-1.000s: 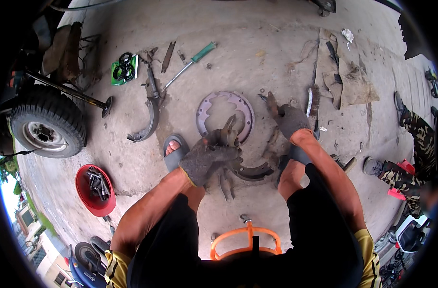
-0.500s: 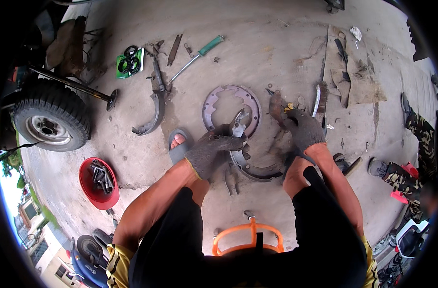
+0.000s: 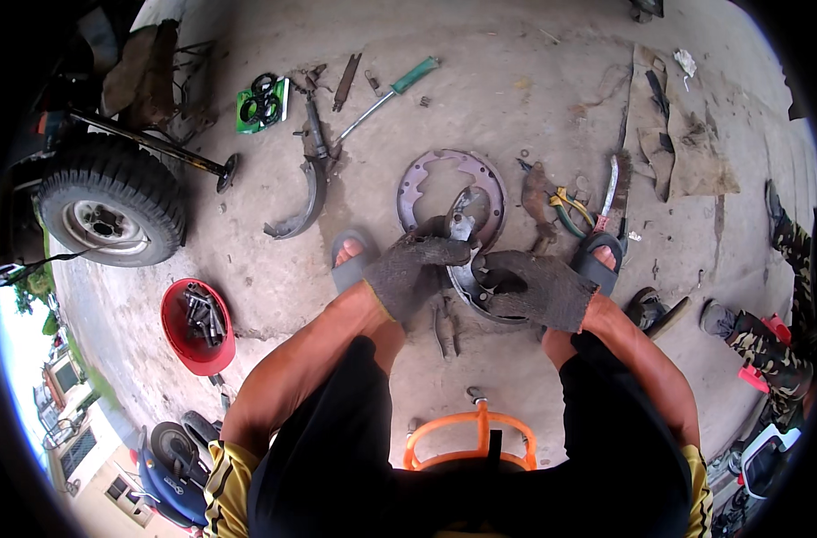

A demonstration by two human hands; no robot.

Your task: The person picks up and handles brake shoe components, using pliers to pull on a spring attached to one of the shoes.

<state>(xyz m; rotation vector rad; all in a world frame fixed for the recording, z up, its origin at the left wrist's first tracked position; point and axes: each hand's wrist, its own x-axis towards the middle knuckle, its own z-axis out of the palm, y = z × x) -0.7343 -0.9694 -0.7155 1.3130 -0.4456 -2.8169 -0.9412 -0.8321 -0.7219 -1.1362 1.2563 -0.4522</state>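
Note:
My left hand [image 3: 414,274], in a dark knit glove, is closed around the upper end of a curved brake shoe [image 3: 465,280]. A shiny metal fitting [image 3: 462,227] sticks up past its fingers. My right hand [image 3: 541,289], gloved too, curls its fingers onto the same shoe from the right; its fingertips are partly hidden. Just beyond lies a flat mauve toothed ring [image 3: 409,190] on the concrete. Pliers with yellow and green handles [image 3: 573,212] rest to the right, beside a rusty metal piece [image 3: 537,199].
Further left lie another brake shoe [image 3: 311,202], a green-handled screwdriver [image 3: 392,94] and a red helmet-like bowl [image 3: 177,327] of metal parts. A brush [image 3: 617,184] lies by my right foot. A wheel [image 3: 108,211] stands far left; an orange stool frame [image 3: 482,418] is below me.
My right hand has left the pliers, which now lie on the floor, and moved left onto the brake shoe. My left hand keeps its hold. The whole view has shifted slightly.

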